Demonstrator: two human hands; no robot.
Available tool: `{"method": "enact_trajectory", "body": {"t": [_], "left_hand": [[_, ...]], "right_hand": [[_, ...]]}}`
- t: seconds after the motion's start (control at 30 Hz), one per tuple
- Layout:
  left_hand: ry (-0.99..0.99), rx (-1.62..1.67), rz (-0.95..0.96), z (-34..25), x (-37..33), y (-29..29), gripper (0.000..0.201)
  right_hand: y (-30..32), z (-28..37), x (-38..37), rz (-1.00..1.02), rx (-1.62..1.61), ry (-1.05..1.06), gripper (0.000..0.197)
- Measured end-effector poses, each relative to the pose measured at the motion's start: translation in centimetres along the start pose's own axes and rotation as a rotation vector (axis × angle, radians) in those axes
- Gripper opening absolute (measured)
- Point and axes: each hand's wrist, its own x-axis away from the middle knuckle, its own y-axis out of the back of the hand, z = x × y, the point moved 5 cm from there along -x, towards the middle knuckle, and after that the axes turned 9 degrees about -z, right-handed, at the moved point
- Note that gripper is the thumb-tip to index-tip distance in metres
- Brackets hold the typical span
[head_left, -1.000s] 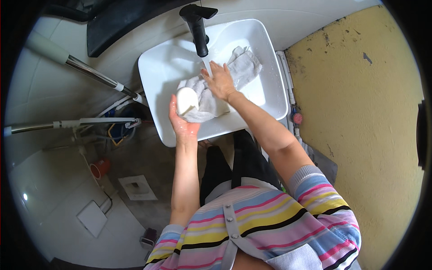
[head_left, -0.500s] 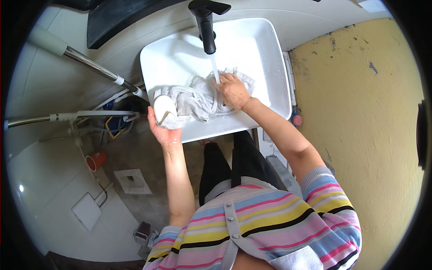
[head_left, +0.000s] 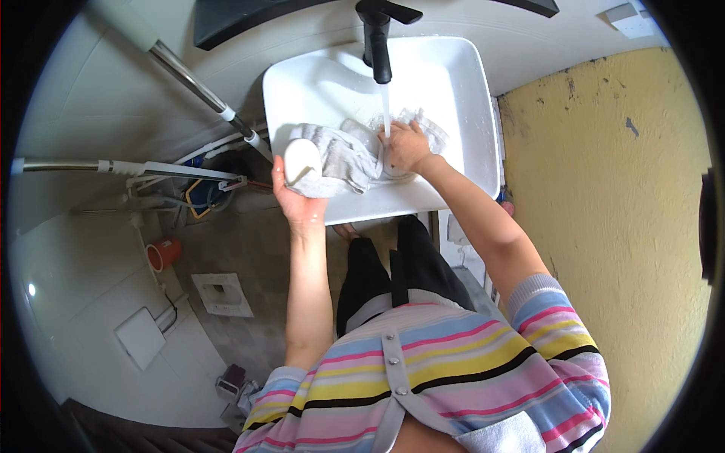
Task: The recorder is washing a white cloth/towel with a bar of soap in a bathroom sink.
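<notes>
A wet, light grey cloth lies bunched in the white washbasin. At the basin's near left rim, my left hand grips the cloth's left end, its thumb up along the side and its other fingers hidden beneath. Against that end rests a white, smooth oval piece, whose kind I cannot make out. My right hand is closed on the right part of the cloth, fingers bent and partly hidden in it. Water runs from the black tap onto the cloth beside my right fingers.
Metal poles lean at the left. An orange bucket and a squat toilet are on the floor at left. A yellow wall panel stands to the right. A black shelf edge runs behind the basin.
The view has shifted, so the basin appears farther right and slightly higher. Both hands keep their hold on the cloth, and the water still runs.
</notes>
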Motion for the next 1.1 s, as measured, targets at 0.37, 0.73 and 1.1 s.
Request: {"method": "enact_trajectory", "body": {"t": [0.37,0.73,1.1], "left_hand": [[-0.202,-0.415,-0.041,3.5,1.1,0.1,0.069],[-0.108,-0.237,-0.149,4.1,0.5,-0.8,0.066],[-0.093,-0.294,-0.034,3.9,0.0,-0.3,0.068]], "right_hand": [[4.8,14.0,0.7,-0.479,-0.937,0.062,0.036],[5.2,12.5,-0.8,-0.429,-1.005,0.070,0.031],[5.8,12.6,0.6,-0.486,-0.882,0.009,0.044]]}}
